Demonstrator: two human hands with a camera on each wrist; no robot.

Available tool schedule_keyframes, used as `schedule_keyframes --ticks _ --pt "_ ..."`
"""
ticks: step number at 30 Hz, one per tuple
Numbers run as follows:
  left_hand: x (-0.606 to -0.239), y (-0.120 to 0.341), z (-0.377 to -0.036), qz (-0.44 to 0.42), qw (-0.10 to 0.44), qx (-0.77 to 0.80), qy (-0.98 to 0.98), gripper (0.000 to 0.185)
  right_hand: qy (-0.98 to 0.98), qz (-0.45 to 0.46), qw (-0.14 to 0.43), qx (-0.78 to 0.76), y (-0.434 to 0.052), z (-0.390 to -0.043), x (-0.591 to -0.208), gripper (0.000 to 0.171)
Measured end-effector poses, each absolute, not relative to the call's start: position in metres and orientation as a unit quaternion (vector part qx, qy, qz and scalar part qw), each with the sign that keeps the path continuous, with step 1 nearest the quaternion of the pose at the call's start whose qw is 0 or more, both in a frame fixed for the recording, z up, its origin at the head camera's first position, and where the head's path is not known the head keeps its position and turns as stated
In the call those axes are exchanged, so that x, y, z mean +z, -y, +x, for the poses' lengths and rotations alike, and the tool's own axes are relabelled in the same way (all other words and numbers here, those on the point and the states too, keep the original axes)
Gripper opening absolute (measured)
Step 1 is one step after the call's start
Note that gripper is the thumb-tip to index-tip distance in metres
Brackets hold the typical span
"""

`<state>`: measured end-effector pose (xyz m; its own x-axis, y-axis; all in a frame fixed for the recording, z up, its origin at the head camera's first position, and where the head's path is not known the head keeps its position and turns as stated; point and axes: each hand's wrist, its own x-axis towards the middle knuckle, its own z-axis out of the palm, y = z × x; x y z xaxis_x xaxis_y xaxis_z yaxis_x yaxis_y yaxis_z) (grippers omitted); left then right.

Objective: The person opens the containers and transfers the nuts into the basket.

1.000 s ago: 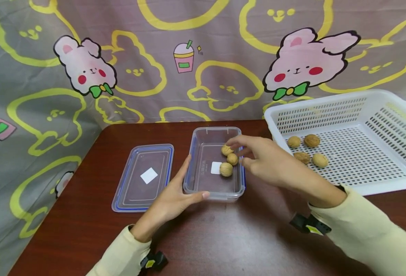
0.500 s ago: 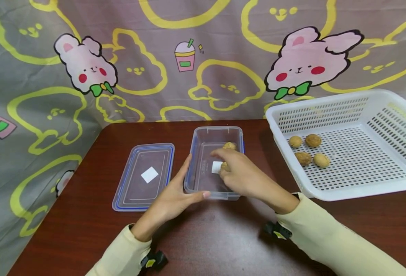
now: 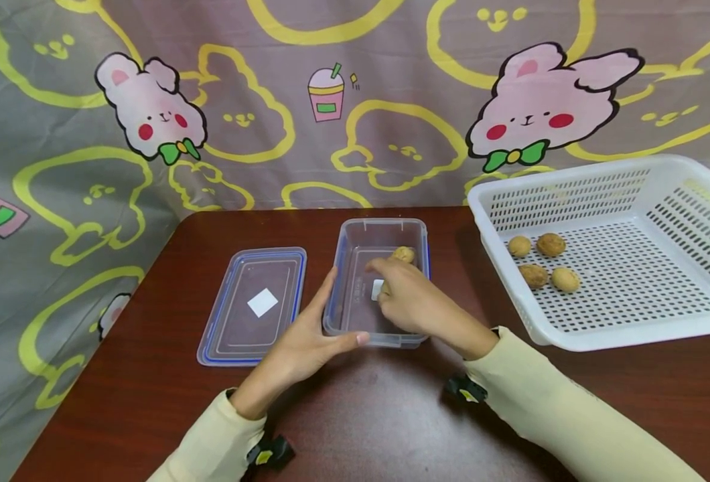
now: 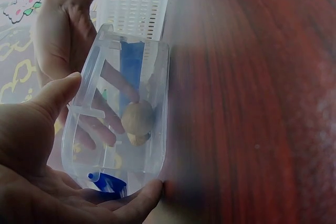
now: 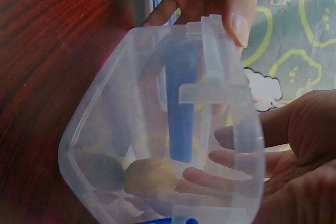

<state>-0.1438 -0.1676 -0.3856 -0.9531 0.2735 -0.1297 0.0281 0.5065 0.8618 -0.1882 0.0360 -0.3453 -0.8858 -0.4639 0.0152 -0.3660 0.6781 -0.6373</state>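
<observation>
A clear plastic food container (image 3: 345, 318) stands on the table with walnuts inside. My left hand (image 3: 299, 349) holds its near left corner, thumb along the near wall and fingers along the left side. My right hand (image 3: 415, 301) reaches down into the container, covering most of the walnuts in the head view; one walnut (image 3: 403, 254) shows past its knuckles. Through the wall in the left wrist view, a fingertip meets a walnut (image 4: 137, 118). The right wrist view shows the fingers (image 5: 210, 179) extended beside a walnut (image 5: 151, 176), not closed round it.
Left of the container lies its blue-edged lid (image 3: 222, 341) with a white sticker. A white plastic basket (image 3: 638, 325) stands at the right, several walnuts (image 3: 550, 245) in its left part. A patterned curtain (image 3: 258, 187) hangs behind the table.
My right hand has moved left from the container's right rim and down into it, covering walnuts that showed before. My left hand keeps its hold at the corner.
</observation>
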Motion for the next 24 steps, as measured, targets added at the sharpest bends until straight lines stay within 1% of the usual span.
schedule_keyframes --ticks 7,13,20,24 --pt "-0.385 0.167 -0.143 0.082 0.128 0.486 -0.86 0.116 -0.916 -0.216 0.064 -0.332 -0.033 -0.198 -0.348 0.051" --pt "-0.384 0.167 -0.144 0.083 0.13 0.487 -0.86 0.115 -0.92 -0.197 0.044 -0.335 -0.032 -0.204 -0.351 0.045" --pt "-0.384 0.168 -0.144 0.085 0.129 0.484 -0.861 0.115 -0.922 -0.183 0.043 -0.337 -0.031 -0.208 -0.353 0.044" --pt "-0.384 0.168 -0.144 0.085 0.131 0.486 -0.86 0.115 -0.931 -0.188 0.022 -0.312 -0.03 -0.209 -0.355 0.041"
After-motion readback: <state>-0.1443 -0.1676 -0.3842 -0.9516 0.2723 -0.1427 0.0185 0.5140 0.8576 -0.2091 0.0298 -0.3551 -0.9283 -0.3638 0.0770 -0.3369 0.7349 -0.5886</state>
